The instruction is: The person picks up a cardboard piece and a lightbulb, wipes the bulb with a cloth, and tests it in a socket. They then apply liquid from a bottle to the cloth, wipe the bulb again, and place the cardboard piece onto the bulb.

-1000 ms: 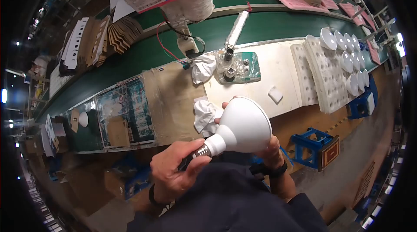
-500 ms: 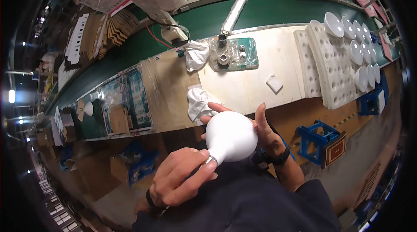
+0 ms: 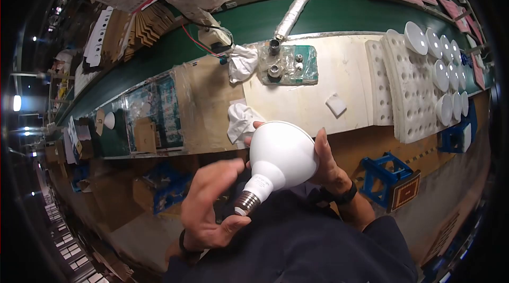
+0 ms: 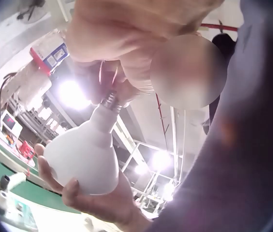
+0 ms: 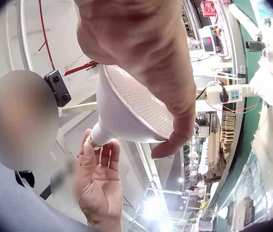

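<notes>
A white reflector light bulb [image 3: 283, 153] with a metal screw base [image 3: 247, 203] is held in front of the person, its base pointing down and left. The right hand [image 3: 330, 163] grips the wide end, with the thumb along the rim and other fingertips showing on the far side. Beside the base is the left hand [image 3: 209, 206], blurred, its fingers spread away and its thumb close under the base tip. The right wrist view shows the bulb's textured front lens [image 5: 139, 99]. From the left wrist view, the left fingers [image 4: 136, 79] overlap the base.
On the bench lie a fixture plate [image 3: 305, 63] with sockets, crumpled white cloths [image 3: 241, 123] and a small white pad [image 3: 335, 105]. Perforated foam trays [image 3: 405, 92] with several white reflector bulbs [image 3: 442, 75] stand at the right. A blue stool [image 3: 382, 177] is below the bench.
The left hand has loosened from the screw base, its fingers now spread. The bulb has tilted, showing more of its neck and base, and the right thumb has come against the rim.
</notes>
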A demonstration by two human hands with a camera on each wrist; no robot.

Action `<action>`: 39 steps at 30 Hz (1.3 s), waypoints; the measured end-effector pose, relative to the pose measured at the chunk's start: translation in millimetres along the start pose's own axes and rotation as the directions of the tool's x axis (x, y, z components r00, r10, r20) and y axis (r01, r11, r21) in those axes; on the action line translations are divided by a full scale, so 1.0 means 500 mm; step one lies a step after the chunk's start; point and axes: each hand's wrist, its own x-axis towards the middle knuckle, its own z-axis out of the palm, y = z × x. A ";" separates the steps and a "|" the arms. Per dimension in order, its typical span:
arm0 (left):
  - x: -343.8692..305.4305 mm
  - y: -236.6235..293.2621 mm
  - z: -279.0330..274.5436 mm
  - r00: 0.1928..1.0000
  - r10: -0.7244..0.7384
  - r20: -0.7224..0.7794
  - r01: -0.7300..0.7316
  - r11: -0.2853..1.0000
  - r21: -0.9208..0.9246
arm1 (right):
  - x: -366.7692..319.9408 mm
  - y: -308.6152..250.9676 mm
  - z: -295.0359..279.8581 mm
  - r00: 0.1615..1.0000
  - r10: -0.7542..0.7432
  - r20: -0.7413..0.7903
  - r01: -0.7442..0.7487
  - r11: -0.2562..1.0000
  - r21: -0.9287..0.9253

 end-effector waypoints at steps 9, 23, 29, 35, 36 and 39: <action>0.040 -0.106 0.093 0.744 -0.413 0.525 0.665 0.383 -0.641 | -0.013 -0.016 -0.086 0.922 0.195 -0.334 -0.247 0.962 -0.120; 0.062 -0.156 0.145 0.811 -0.540 0.225 0.546 0.559 -0.624 | -0.119 0.069 -0.608 0.617 -0.756 -0.216 -0.655 -0.342 -0.674; 0.076 -0.158 0.154 0.801 -0.575 0.167 0.533 0.557 -0.637 | -0.096 0.035 -0.488 0.566 -0.757 -0.326 -0.386 0.106 -0.917; 0.098 -0.149 0.169 0.802 -0.572 0.171 0.539 0.573 -0.617 | -0.003 -0.070 -0.057 0.746 -0.655 0.115 0.295 0.171 -0.940; 0.105 -0.140 0.165 0.778 -0.606 0.165 0.548 0.526 -0.650 | -0.014 -0.063 -0.051 0.739 -0.664 0.117 0.294 0.161 -0.942; 0.080 -0.148 0.167 0.797 -0.572 0.191 0.539 0.533 -0.653 | -0.026 -0.044 -0.059 0.762 -0.644 0.070 0.200 0.131 -0.971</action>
